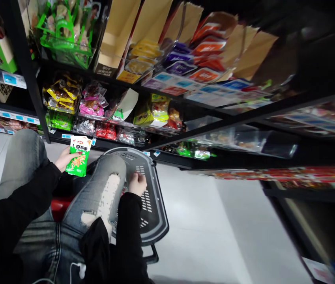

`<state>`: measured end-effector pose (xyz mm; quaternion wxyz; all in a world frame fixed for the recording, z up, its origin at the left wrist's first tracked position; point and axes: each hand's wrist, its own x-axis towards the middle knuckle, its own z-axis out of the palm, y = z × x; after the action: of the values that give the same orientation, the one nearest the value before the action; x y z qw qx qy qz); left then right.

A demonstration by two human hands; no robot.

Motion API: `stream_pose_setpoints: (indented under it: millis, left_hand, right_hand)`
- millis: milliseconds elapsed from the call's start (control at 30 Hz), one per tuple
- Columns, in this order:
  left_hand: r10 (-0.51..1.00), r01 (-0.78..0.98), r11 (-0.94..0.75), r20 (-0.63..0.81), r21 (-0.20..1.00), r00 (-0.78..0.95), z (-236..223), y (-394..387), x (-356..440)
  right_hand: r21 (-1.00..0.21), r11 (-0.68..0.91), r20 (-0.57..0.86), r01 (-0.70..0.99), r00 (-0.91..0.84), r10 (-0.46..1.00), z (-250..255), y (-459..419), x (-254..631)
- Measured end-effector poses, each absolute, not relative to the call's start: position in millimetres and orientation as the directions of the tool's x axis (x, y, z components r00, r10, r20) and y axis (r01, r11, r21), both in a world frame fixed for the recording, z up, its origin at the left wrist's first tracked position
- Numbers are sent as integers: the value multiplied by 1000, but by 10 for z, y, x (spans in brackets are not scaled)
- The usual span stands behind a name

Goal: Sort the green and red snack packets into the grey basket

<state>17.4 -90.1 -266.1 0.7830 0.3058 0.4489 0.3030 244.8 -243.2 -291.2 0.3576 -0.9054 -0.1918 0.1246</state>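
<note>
My left hand (63,159) is closed around green-and-white snack packets (78,159), held upright above my left knee; more than one edge shows, so they look stacked. My right hand (137,184) is closed with its fingers curled, over the dark grey shopping basket (163,215) beside my right leg. Whatever it may hold is hidden. White slots line the basket's inside, and my leg covers its near side.
A black shelf rack stands ahead, with green packets (62,120), red packets (106,130) and an open box (127,103) low down. Orange packs (207,49) fill upper boxes. A black shelf bar (244,116) slants across. Pale floor (191,221) lies right of the basket.
</note>
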Motion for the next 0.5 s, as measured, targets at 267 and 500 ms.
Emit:
stream_pose_setpoints:
  millis: [267, 500]
  left_hand:
    - [797, -168, 550, -455, 818, 397, -2711, -894, 166]
    - [828, -204, 512, -416, 834, 375, -2811, -866, 180]
  right_hand:
    - [-825, -466, -257, 319, 522, 813, -2528, -1566, 1402]
    - [-952, -304, -214, 29, 646, 733, -2914, -1527, 1537]
